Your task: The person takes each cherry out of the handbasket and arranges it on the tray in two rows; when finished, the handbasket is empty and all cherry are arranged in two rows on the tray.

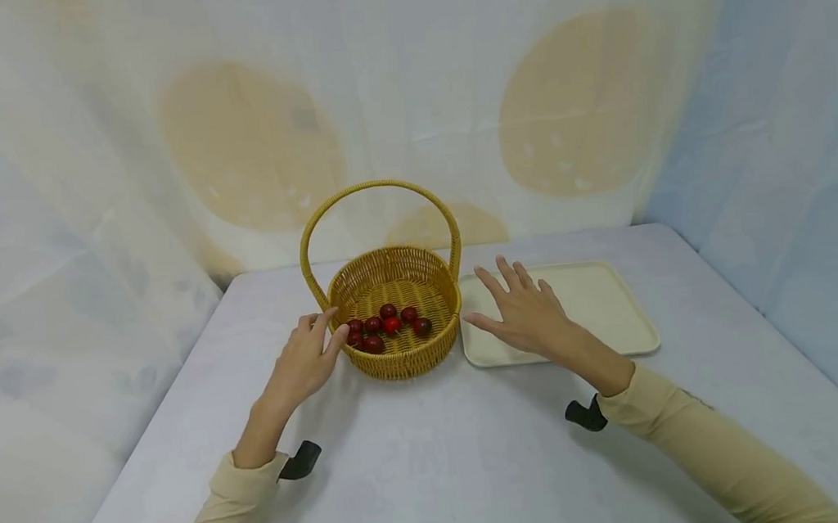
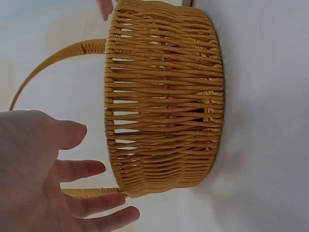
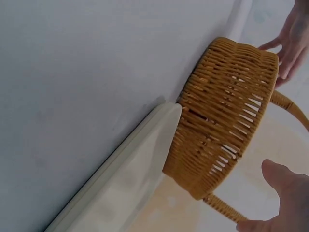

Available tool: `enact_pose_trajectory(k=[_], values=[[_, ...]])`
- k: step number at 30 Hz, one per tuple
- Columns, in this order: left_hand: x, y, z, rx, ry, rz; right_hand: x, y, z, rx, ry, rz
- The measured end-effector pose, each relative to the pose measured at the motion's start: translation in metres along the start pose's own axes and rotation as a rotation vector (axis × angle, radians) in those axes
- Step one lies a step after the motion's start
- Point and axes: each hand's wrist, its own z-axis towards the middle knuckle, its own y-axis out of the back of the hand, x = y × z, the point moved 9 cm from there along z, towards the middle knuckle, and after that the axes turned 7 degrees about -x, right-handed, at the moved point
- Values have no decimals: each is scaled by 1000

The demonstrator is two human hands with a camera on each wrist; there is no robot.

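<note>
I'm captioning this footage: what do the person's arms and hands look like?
The left sleeve and right sleeve are long and beige. A black angled piece juts out by the left cuff, a similar black piece by the right cuff. The left hand and right hand show no gloves or rings.

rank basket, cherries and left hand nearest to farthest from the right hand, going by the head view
From the right hand, going by nearest parts:
1. Basket: its right rim is just left of the thumb.
2. Cherries: inside the basket, farther left.
3. Left hand: at the basket's left side, farthest away.
</note>
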Motion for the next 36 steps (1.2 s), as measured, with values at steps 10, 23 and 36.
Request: enact_pose_trajectory(k=[10, 23, 36], values=[[21, -8, 9, -20, 15, -188, 29, 1, 13, -69, 101, -6], [37, -12, 15, 39, 97, -319, 75, -5, 42, -29, 231, 73], [43, -17, 15, 63, 160, -435, 100, -32, 68, 162, 270, 227]])
